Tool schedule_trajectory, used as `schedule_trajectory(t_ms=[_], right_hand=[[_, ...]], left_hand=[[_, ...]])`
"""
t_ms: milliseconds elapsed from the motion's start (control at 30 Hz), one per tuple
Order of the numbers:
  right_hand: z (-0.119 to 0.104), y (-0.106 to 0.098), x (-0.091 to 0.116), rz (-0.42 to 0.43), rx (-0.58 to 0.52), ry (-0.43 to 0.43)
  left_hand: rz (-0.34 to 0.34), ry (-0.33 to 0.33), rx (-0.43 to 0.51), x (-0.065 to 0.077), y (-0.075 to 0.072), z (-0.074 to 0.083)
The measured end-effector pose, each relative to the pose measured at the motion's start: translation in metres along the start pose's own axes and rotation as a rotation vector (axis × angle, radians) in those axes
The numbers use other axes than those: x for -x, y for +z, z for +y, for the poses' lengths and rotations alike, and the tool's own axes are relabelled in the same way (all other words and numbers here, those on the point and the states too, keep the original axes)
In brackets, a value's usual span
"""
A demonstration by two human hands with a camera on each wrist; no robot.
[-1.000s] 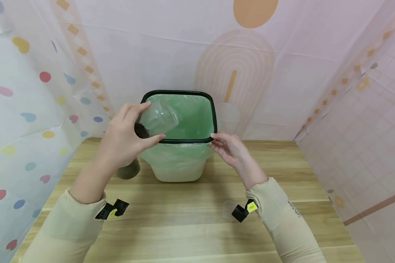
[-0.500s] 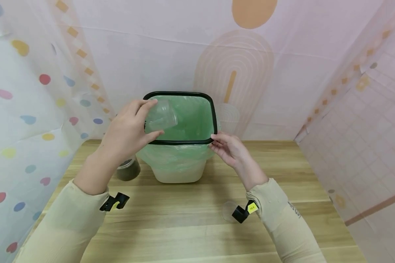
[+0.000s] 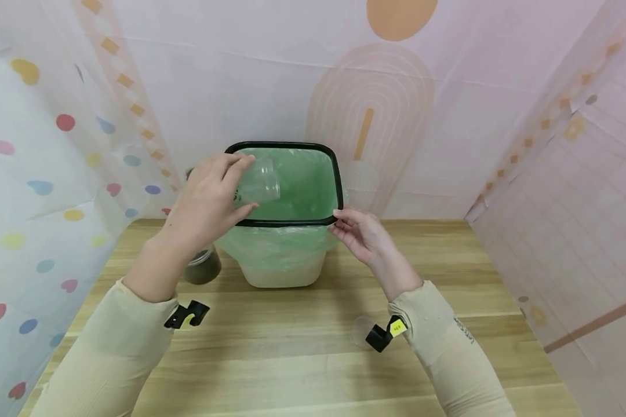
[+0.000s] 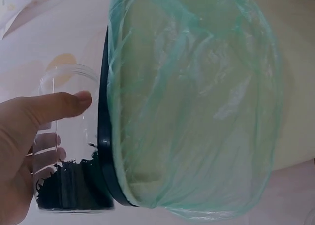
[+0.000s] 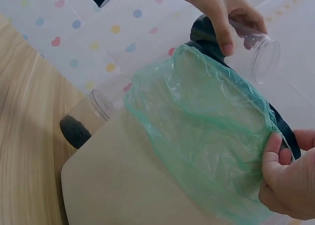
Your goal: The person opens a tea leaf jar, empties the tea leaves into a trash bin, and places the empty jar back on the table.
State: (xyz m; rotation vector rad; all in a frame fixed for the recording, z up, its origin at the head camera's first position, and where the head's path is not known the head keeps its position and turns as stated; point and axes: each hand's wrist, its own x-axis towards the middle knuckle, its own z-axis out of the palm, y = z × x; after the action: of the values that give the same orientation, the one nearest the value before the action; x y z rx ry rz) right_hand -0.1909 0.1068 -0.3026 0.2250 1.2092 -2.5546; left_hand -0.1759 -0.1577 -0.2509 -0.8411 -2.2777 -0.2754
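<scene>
My left hand grips a clear jar tipped on its side over the left rim of a trash bin. Its mouth points right, over the opening. Dark shreds lie inside toward its base, mostly covered by the hand in the head view. A green bag lines the bin and folds over its black rim. My right hand pinches the rim and bag edge at the front right corner, as the right wrist view also shows.
Left of the bin stands a second clear jar with dark contents, partly behind my left wrist. A clear round disc lies on the wooden table near my right sleeve. A patterned curtain hangs close behind the bin.
My left hand has moved slightly right, carrying the jar farther over the bin's opening. The jar now lies more level, and its shreds are less visible. My right hand stays at the rim corner.
</scene>
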Motion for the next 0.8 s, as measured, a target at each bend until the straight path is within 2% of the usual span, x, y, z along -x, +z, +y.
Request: schedule_trajectory(t_ms=[367, 567, 800], right_hand=[[-0.0005, -0.001, 0.0003, 0.006, -0.009, 0.0], [0.001, -0.0004, 0.0004, -0.014, -0.006, -0.004], [0.0008, 0.0, 0.0018, 0.008, -0.004, -0.004]], left_hand=[[0.027, 0.098, -0.122, 0.0017, 0.006, -0.0045], [0.035, 0.106, -0.153, 0.0042, 0.0078, -0.0059], [0.039, 0.117, -0.191, 0.0023, 0.0101, -0.0072]])
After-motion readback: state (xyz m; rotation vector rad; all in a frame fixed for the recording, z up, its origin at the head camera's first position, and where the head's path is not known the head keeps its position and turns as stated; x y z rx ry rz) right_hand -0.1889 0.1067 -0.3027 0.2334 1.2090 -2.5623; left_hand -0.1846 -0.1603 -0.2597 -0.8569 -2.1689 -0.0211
